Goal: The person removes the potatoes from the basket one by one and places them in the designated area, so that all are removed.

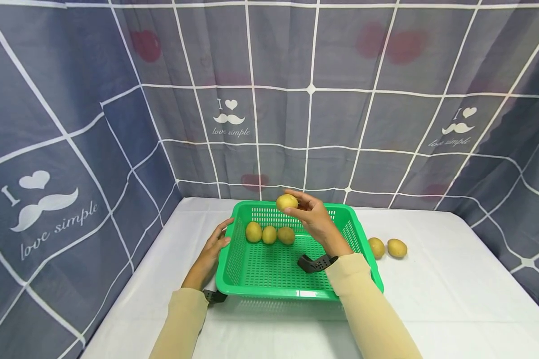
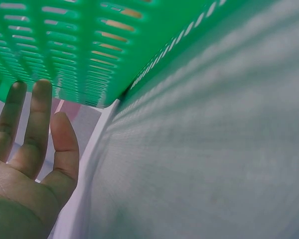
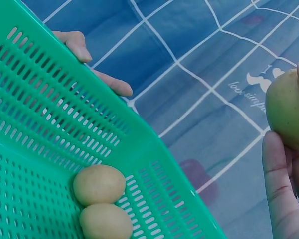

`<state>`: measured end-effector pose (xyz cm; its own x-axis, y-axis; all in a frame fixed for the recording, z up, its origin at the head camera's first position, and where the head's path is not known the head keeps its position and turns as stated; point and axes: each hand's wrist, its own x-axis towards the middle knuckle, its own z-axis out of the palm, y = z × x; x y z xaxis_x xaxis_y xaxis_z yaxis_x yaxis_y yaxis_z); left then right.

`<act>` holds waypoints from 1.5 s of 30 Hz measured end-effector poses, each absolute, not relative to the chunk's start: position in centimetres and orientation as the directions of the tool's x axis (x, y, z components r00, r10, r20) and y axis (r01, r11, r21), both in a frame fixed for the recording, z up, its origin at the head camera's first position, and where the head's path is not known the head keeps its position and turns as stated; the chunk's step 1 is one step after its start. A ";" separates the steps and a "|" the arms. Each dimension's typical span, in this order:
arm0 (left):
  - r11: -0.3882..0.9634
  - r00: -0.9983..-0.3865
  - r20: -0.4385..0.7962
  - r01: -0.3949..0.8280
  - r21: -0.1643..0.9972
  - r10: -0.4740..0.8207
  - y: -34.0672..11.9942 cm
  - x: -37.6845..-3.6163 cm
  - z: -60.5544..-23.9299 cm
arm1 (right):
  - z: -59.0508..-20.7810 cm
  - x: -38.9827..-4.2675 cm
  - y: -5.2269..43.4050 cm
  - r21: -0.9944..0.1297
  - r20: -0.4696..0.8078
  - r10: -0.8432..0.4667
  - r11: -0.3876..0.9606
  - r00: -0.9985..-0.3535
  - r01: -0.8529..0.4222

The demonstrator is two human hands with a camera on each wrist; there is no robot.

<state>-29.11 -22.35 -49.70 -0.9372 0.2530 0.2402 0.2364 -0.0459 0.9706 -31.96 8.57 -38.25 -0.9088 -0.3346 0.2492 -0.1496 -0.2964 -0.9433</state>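
Note:
A green perforated basket (image 1: 269, 291) sits on the white table. Three yellow potatoes (image 1: 269, 234) lie in a row near its far wall; two of them (image 3: 99, 199) show in the right wrist view. My right hand (image 1: 312, 214) pinches another potato (image 1: 287, 202) by the fingertips above the basket's far part, the same potato (image 3: 289, 109) seen in the right wrist view. My left hand (image 1: 216, 242) rests with straight fingers (image 2: 37, 119) against the basket's left outer wall (image 2: 89, 50), its fingertips (image 3: 77, 45) showing over the rim.
Two more potatoes (image 1: 386, 248) lie on the table just right of the basket. A blue-grey checked cloth (image 1: 296, 99) walls in the back and both sides. The white table top (image 1: 453, 299) stretches out to the right and front.

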 end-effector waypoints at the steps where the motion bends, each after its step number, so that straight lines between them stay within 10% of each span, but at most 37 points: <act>1: -0.048 -0.936 0.245 0.241 0.969 0.251 -22.4 -29.1 -49.8 | -38.3 -31.9 8.8 -0.944 0.254 -0.332 -0.290 -0.908 -0.158; 45: -0.065 -0.935 0.272 0.264 0.962 0.229 -22.3 -29.0 -49.9 | -38.1 -30.1 14.9 -0.944 0.309 -0.263 -0.202 -0.914 -0.261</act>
<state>-29.03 -22.32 -49.86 -0.9347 0.2292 0.2717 0.2639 -0.0645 0.9624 -30.07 14.94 -38.11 -0.9138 -0.2633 0.3092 -0.2612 -0.2019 -0.9439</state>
